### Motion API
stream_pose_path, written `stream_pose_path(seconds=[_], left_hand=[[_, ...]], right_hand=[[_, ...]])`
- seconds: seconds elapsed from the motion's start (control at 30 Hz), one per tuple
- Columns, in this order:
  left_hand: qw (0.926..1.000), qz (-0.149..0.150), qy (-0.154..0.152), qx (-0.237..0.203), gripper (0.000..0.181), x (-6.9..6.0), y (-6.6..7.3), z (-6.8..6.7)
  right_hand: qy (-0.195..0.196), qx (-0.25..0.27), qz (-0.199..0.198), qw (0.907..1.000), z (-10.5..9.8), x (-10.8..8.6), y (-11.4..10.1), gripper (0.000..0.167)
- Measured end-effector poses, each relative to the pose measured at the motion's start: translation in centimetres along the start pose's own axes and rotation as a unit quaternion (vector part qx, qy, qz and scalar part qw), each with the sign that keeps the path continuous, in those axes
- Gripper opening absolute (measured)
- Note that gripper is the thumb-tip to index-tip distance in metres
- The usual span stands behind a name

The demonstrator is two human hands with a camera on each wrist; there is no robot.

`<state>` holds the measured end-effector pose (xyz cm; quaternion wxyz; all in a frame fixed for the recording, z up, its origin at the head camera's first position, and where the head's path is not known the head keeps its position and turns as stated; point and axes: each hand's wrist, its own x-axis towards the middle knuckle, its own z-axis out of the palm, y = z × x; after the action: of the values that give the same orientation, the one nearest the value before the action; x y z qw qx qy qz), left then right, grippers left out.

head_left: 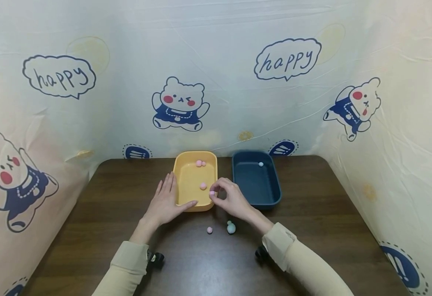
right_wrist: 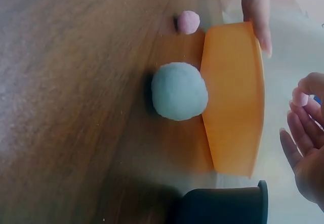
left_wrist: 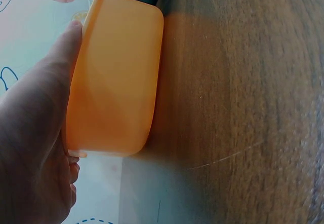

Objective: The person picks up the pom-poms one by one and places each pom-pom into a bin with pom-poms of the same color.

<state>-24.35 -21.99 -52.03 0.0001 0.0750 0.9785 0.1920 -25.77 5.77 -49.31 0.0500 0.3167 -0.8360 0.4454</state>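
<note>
A small pink ball [head_left: 212, 193] is pinched between the thumb and index finger of my right hand [head_left: 232, 200], over the right rim of the yellow tray [head_left: 190, 196]. The right wrist view also shows this pinch, with the other fingers spread apart. My left hand [head_left: 167, 201] rests on the tray's near left rim, fingers straight and thumb along the front edge. Inside the tray lie a pair of pink balls [head_left: 199, 163] at the back and one pink ball [head_left: 203, 186] nearer the middle.
To the right stands a dark blue tray [head_left: 256, 203] holding a small pale ball [head_left: 261, 164]. On the brown table [head_left: 186, 263], in front of the trays, lie a pink ball [head_left: 210, 230] and a larger pale green ball [head_left: 231, 228] with a smaller green one [head_left: 228, 222] against it.
</note>
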Motion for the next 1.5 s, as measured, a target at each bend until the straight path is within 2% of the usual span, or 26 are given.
stream_pose_path(seconds=[0.63,0.83,1.07,1.5], left_hand=[[0.9999,0.009,0.01,0.005,0.137,0.1,-0.1,0.1],[0.9999,0.008,0.012,0.001,0.137,0.1,-0.1,0.1],[0.9999,0.008,0.015,0.003,0.138,0.1,-0.1,0.1],[0.9999,0.008,0.01,0.001,0.138,0.1,-0.1,0.2]], right_hand=[[0.003,-0.019,0.007,0.9998,0.7,1.7,0.7,0.008],[0.005,-0.024,0.006,0.9997,1.0,2.8,0.9,0.011],[-0.001,-0.015,0.029,0.9995,1.0,4.0,0.8,0.013],[-0.003,-0.026,0.045,0.9986,1.6,5.4,0.9,0.012]])
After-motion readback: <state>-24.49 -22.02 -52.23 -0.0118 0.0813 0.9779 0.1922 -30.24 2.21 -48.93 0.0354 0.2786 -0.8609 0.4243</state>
